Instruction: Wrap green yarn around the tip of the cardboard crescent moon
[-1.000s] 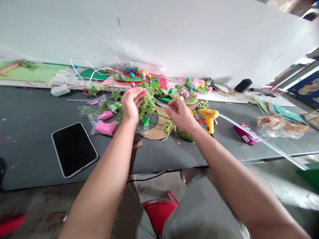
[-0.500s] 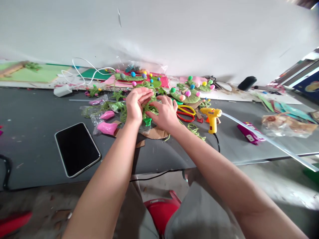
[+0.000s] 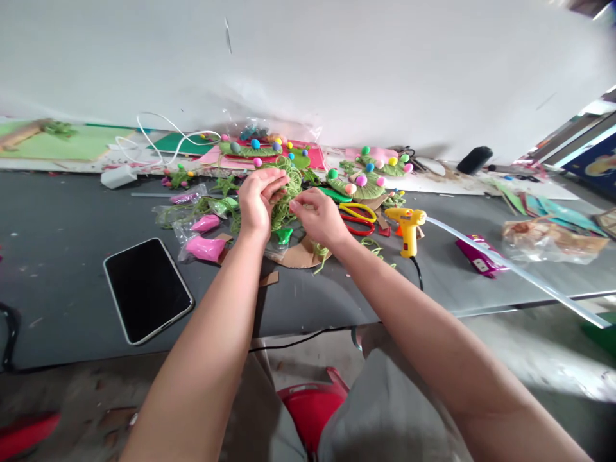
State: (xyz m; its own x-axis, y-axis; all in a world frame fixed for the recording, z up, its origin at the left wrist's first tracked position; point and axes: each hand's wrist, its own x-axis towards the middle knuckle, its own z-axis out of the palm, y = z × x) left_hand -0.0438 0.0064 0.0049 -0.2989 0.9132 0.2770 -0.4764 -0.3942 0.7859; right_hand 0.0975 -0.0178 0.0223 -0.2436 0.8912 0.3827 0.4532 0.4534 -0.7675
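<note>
Lower left of the frame: tablet (image 3: 148, 290) flat on the grey bench (image 3: 62, 256), screen dark. Further right, left of centre, pink packets (image 3: 205, 247) lie in clear plastic. Upper middle: a long green piece (image 3: 255, 152) with coloured balls on it; looks finished, in my judgement. Near centre, left hand (image 3: 257, 199) is raised beside the green yarn (image 3: 289, 183), fingers together and partly curled; cannot tell whether it grips any. Yarn sits in a loose tangle between the hands, centre of frame. Just below it, brown cardboard (image 3: 298, 254) shows a curved edge, bare where visible; the part under the tangle is hidden, so any covering there cannot be judged. Right hand (image 3: 320, 218) sits right of the tangle, fingertips drawn narrow at its edge; cannot tell if a strand is pinched. Next, scissors (image 3: 360, 206), yellow and red handles, lying unheld. Just above, a round green piece (image 3: 368, 187) carries balls; seems complete too. Farther right, glue gun (image 3: 409, 231) is unheld, clear tube running to the right edge past a purple box (image 3: 480, 256).
</note>
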